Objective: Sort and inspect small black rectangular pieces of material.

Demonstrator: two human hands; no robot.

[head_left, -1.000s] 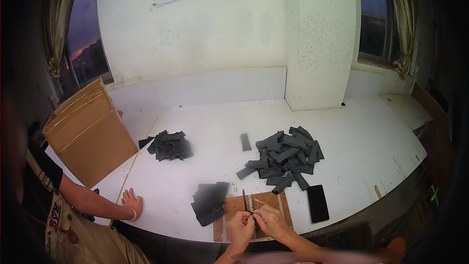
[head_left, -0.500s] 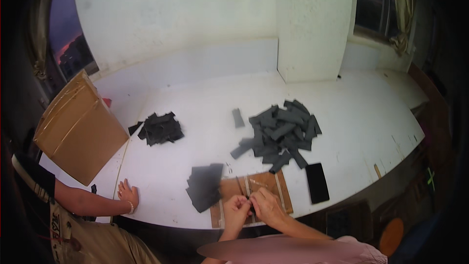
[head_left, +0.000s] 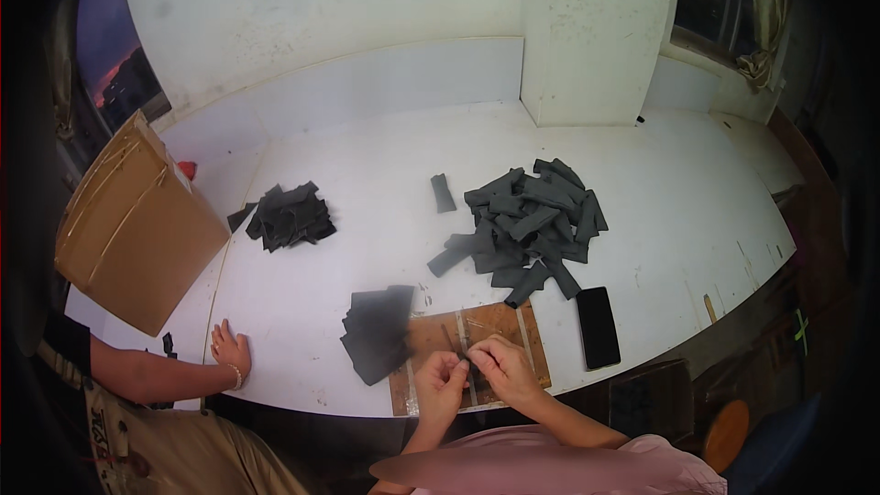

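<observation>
My left hand and my right hand meet over a brown wooden board at the table's front edge. Fingers of both pinch a small dark grey piece, mostly hidden behind them; it looks like soft sheet material. Just left of the board lies a fanned stack of flat dark grey pieces. Beyond the board, to the right, is a heap of rolled or folded dark grey strips. One single strip rests apart, left of that heap.
A black phone-like slab lies right of the board. Another pile of dark pieces sits farther left, near a large cardboard box. Someone else's hand rests on the white table's left front edge. A wall column stands behind.
The whole view has shifted, so the table's things sit slightly higher in it. Both my hands stay together over the board, fingers still pinching the dark piece.
</observation>
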